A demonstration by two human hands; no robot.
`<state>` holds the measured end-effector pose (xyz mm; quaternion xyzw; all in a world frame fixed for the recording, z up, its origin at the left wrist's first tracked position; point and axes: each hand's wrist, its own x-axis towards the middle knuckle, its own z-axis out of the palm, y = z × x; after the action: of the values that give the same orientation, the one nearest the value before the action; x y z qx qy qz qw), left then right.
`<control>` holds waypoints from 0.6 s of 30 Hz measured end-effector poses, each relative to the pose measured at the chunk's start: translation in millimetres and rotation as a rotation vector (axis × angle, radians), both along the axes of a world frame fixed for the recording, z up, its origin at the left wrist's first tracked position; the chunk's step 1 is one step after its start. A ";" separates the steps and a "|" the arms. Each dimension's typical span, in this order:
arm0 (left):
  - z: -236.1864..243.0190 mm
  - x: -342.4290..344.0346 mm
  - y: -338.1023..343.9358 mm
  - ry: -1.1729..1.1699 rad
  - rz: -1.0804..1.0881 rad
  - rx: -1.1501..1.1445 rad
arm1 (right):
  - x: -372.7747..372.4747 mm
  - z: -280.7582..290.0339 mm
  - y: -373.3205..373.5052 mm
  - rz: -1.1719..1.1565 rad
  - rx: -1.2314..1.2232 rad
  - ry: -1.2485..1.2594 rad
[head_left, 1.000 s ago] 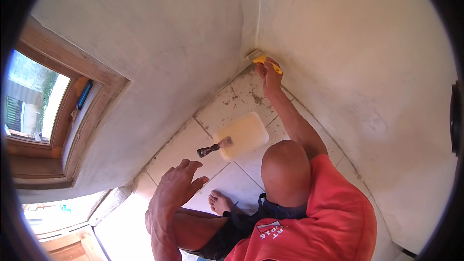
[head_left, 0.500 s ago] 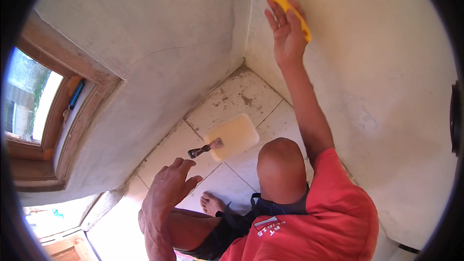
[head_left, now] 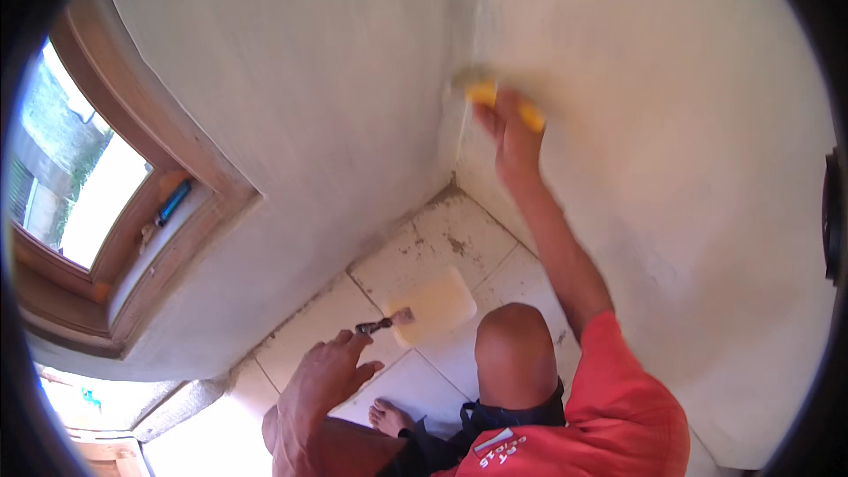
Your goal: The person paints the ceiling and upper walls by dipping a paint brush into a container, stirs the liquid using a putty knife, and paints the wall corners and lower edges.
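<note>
A broad paintbrush with a yellow handle is gripped in my right hand, its bristles at the right-hand wall beside the corner. Motion blurs the brush head, so I cannot tell how firmly it touches. My left hand hovers over my left leg, fingers loosely apart and holding nothing. Just beyond its fingertips, a dark-handled tool that looks like a putty knife rests over the rim of a pale rectangular tub with cream-coloured contents. The tub sits on the tiled floor.
Two pale plastered walls meet ahead of me. A wooden window frame is at left, with a blue-handled tool on its ledge. Dark specks mark the floor tiles by the corner. A dark object shows at far right.
My right hand has brought the paintbrush lower along the wall, closer to the floor corner. The whole view has shifted, showing more wall above. My left hand stays empty near my leg.
</note>
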<state>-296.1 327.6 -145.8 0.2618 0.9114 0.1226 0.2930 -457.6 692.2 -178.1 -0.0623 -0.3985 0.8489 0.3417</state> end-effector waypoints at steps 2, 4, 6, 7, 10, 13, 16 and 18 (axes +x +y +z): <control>0.4 -5.9 7.8 -0.022 -0.015 0.022 | -6.4 73.3 15.2 -0.015 0.123 0.089; 5.8 0.6 -6.6 0.014 0.013 0.003 | -24.7 121.4 5.0 0.038 0.193 0.331; -11.6 -8.9 8.0 0.023 -0.055 0.085 | 1.1 149.7 32.2 0.043 0.380 0.442; -6.3 -6.4 2.0 0.049 -0.037 0.089 | 10.1 150.4 30.5 0.101 0.390 0.433; 7.6 -2.5 -1.3 0.065 0.032 0.048 | 50.8 96.7 17.3 0.314 0.128 0.334; 11.6 4.3 -12.3 0.050 0.129 -0.047 | 95.0 -11.7 -14.6 0.398 0.306 -0.143; 2.0 -0.6 -2.1 -0.003 0.148 -0.061 | 135.0 -88.8 -28.2 0.558 0.614 -0.542; 3.2 0.6 -1.0 0.005 0.128 -0.059 | 139.9 -138.3 -36.6 0.572 0.974 -0.629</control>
<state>-295.5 326.6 -142.6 0.1946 0.9302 0.1136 0.2897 -317.7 655.6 -316.4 -0.0373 -0.8199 0.5698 -0.0420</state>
